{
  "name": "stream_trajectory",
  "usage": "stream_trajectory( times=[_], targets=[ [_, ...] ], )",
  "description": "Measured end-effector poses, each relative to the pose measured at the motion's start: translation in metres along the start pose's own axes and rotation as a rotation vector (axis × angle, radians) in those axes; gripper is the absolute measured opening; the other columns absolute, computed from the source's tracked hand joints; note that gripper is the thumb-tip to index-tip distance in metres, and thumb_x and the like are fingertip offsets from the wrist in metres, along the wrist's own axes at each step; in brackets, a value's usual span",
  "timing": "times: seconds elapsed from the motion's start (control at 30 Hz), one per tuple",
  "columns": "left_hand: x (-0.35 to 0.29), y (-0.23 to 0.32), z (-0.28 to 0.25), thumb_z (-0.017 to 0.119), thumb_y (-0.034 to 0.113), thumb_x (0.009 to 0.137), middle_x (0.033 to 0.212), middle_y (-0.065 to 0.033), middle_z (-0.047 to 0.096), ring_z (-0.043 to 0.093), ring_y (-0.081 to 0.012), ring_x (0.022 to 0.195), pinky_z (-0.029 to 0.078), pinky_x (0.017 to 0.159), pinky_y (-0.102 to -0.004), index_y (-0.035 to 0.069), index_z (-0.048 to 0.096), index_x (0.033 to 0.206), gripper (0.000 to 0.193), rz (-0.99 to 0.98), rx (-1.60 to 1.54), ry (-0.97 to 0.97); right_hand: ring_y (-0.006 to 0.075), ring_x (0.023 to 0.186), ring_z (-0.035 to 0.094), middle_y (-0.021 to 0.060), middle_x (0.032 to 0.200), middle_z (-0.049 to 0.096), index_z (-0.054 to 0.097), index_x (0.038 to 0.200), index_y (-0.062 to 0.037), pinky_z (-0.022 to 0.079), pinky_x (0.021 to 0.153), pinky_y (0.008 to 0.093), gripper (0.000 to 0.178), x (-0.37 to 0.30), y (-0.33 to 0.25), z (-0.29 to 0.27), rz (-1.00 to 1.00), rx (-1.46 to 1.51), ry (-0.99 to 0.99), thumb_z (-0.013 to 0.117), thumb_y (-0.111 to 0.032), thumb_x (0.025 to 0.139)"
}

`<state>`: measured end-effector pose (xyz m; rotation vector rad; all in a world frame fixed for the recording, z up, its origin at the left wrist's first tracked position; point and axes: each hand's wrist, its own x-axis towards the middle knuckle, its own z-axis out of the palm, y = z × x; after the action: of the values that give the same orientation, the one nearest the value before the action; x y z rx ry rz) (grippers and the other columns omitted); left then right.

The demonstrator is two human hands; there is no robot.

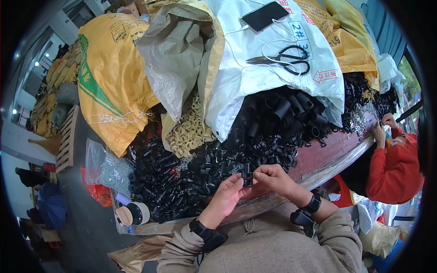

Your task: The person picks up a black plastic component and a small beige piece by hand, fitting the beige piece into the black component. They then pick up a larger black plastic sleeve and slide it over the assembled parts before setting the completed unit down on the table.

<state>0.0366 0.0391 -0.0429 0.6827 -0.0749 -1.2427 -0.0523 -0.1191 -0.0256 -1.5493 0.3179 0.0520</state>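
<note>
While your left hand (228,194) and right hand (276,180) pinch the small black part (247,177) between their fingers, judge it light, stiff, probably slick; best held by its long sides, not the ends.

Long-sleeved beige sweater (277,243), black wristbands (314,203) carrying boxy black modules (302,218)

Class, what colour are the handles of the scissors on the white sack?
Black handles, shown best in the head view.

Workshop, table (318,157) heaped with black parts (170,195) beyond the left hand (229,195), bulging sacks (111,68) farther beyond, pallet (68,139) far left of it, co-worker (395,170) well right
</note>
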Motion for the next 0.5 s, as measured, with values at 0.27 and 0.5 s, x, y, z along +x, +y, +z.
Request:
stream_trajectory(
  times=[0.27,0.5],
  targets=[
    [-0.011,-0.001,0.005,0.050,0.018,0.084,0.102,-0.0130,0.056,0.055,-0.0230,0.094,0.044,0.083,-0.0345,0.002,0.051,0.105,0.026,0.024,-0.043,-0.075,0.0040,0.074,0.048,-0.0005,0.081,0.053,0.050,0.096,-0.0006,0.041,0.062,0.0192,0.015,-0.014,0.003,0.014,0.037,0.261,-0.065,0.044,-0.012,0.088],
    [-0.017,-0.005,0.002,0.049,0.017,0.085,0.104,-0.0158,0.055,0.056,-0.0270,0.093,0.045,0.082,-0.0366,0.002,0.048,0.107,0.027,-0.032,-0.014,-0.076,0.0034,0.075,0.045,-0.0015,0.084,0.049,0.044,0.103,-0.0031,0.039,0.062,0.0172,0.016,-0.025,-0.002,0.014,-0.003,0.117,-0.120,0.039,-0.012,0.090]
  ],
)
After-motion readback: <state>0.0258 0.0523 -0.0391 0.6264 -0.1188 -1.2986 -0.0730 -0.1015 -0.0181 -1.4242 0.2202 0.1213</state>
